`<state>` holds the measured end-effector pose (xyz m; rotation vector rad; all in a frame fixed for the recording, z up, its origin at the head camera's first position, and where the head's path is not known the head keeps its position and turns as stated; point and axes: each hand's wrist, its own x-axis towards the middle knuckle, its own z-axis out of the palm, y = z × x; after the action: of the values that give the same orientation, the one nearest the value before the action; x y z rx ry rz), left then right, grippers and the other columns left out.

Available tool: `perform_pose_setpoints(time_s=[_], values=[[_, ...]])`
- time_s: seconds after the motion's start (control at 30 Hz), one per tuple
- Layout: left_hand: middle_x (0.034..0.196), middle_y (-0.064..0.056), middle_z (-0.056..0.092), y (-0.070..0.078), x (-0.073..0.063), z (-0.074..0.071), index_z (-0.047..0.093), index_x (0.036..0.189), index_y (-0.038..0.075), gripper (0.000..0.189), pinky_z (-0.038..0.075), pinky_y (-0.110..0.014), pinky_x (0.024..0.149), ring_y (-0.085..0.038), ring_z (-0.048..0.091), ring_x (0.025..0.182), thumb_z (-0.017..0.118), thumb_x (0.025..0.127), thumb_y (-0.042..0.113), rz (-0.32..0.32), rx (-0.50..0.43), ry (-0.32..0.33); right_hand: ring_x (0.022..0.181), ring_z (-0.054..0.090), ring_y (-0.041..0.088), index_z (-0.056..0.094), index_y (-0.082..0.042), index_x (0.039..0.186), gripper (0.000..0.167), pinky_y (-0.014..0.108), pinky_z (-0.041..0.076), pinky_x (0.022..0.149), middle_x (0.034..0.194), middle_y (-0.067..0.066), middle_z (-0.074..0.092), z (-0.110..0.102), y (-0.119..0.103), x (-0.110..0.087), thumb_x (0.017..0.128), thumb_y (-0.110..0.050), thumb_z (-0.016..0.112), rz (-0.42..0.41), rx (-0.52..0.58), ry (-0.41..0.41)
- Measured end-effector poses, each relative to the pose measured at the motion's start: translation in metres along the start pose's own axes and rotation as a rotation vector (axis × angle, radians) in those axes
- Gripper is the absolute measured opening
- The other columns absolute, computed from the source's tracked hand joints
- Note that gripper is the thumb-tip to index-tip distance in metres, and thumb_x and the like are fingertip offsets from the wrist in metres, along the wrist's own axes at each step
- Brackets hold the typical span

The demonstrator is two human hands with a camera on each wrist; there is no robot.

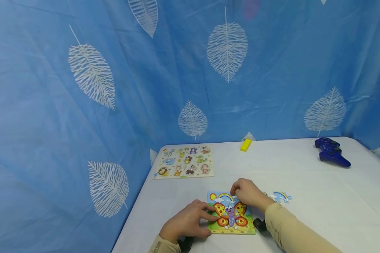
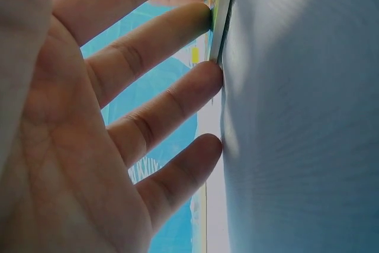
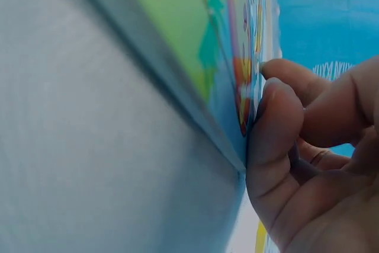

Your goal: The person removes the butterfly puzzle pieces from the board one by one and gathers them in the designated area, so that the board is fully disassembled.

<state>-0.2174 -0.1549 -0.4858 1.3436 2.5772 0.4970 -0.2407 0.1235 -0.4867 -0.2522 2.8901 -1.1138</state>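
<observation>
Touches the left edge of the butterfly puzzle with the left hand — spread wide, with fingers nearly straight and well apart. In the left wrist view, meets the thin edge of the board with fingertips and rests the outermost finger on the tabletop just beside it. Holds the right hand much narrower, at the upper right part of the same puzzle, with fingers curled and with the thumb close to the forefinger, touching the board near a corner. Cannot tell whether to call this a pinch on a piece or only a press on the board.

Lies flat on the tabletop, this puzzle, between both hands, picture side up. Beyond the right wrist, shows loose puzzle pieces in sky blue, with a bit of rainbow — one partly hidden by the forearm. Farther back, shows an animal board to the left, a yellow block near the rear edge and a blue game controller to the right, all before a leaf-patterned blue curtain.
</observation>
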Motion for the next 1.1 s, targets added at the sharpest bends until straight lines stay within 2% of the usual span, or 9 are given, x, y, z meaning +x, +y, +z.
perform_pose_setpoints(time_s=[0.13,0.27,0.47,0.6,0.73,0.8,0.97,1.1], values=[[0.139,0.018,0.061,0.0,0.002,0.001,0.071,0.131,0.039,0.048,0.047,-0.03,0.106,-0.007,0.053,0.126,0.084,0.085,0.034,-0.01,0.002,-0.005,0.073,0.057,0.015,0.08,-0.011,0.085,0.031,0.031,0.05,0.068,0.093,0.001,0.065,-0.004,0.0,-0.001,0.088,0.003,0.052,0.03,0.014,-0.024],[0.14,0.018,0.061,0.0,0.002,0.0,0.071,0.131,0.038,0.048,0.047,-0.03,0.106,-0.007,0.053,0.126,0.084,0.085,0.034,-0.004,0.005,-0.004,0.074,0.056,0.015,0.08,-0.01,0.085,0.031,0.031,0.05,0.068,0.094,0.002,0.065,-0.008,-0.001,-0.002,0.087,0.003,0.052,0.017,0.013,-0.053],[0.139,0.018,0.061,0.001,0.002,-0.002,0.071,0.132,0.037,0.048,0.047,-0.029,0.105,-0.007,0.052,0.125,0.084,0.085,0.033,-0.008,-0.002,-0.003,0.08,0.055,0.015,0.076,-0.013,0.083,0.022,0.036,0.051,0.075,0.089,0.0,0.061,-0.009,-0.001,0.0,0.085,0.002,0.06,-0.078,-0.067,-0.079],[0.139,0.019,0.061,0.002,0.002,-0.002,0.071,0.131,0.039,0.048,0.047,-0.029,0.105,-0.006,0.052,0.125,0.084,0.085,0.034,-0.02,-0.004,-0.01,0.079,0.053,0.016,0.07,-0.013,0.086,0.014,0.036,0.05,0.074,0.089,0.0,0.058,-0.008,0.0,0.001,0.08,-0.001,0.072,-0.098,-0.085,-0.124],[0.139,0.019,0.061,0.002,0.002,-0.001,0.071,0.131,0.039,0.048,0.047,-0.03,0.106,-0.006,0.052,0.126,0.084,0.085,0.034,-0.034,-0.006,-0.018,0.081,0.053,0.016,0.068,-0.012,0.093,0.021,0.037,0.05,0.075,0.094,0.001,0.059,-0.01,0.0,0.0,0.078,-0.008,0.083,-0.12,-0.09,-0.173],[0.139,0.019,0.061,0.002,0.002,-0.001,0.071,0.13,0.04,0.048,0.047,-0.031,0.106,-0.007,0.052,0.126,0.084,0.085,0.034,-0.038,-0.006,-0.017,0.085,0.054,0.017,0.067,-0.011,0.096,0.025,0.039,0.051,0.079,0.097,0.001,0.059,-0.012,-0.001,-0.001,0.079,-0.011,0.087,-0.138,-0.092,-0.195],[0.138,0.019,0.061,0.001,0.001,0.0,0.071,0.13,0.04,0.048,0.047,-0.03,0.106,-0.006,0.051,0.126,0.085,0.085,0.034,-0.038,-0.013,-0.012,0.097,0.055,0.019,0.065,-0.013,0.099,0.03,0.047,0.051,0.091,0.101,0.0,0.057,-0.015,-0.003,-0.003,0.081,-0.015,0.089,-0.165,-0.125,-0.218],[0.137,0.02,0.061,0.001,0.001,0.0,0.071,0.129,0.04,0.048,0.047,-0.029,0.105,-0.005,0.051,0.125,0.085,0.084,0.034,-0.041,-0.018,-0.018,0.097,0.049,0.02,0.062,-0.015,0.1,0.034,0.047,0.046,0.09,0.098,-0.002,0.056,-0.014,-0.006,-0.004,0.08,-0.018,0.09,-0.172,-0.182,-0.202]])
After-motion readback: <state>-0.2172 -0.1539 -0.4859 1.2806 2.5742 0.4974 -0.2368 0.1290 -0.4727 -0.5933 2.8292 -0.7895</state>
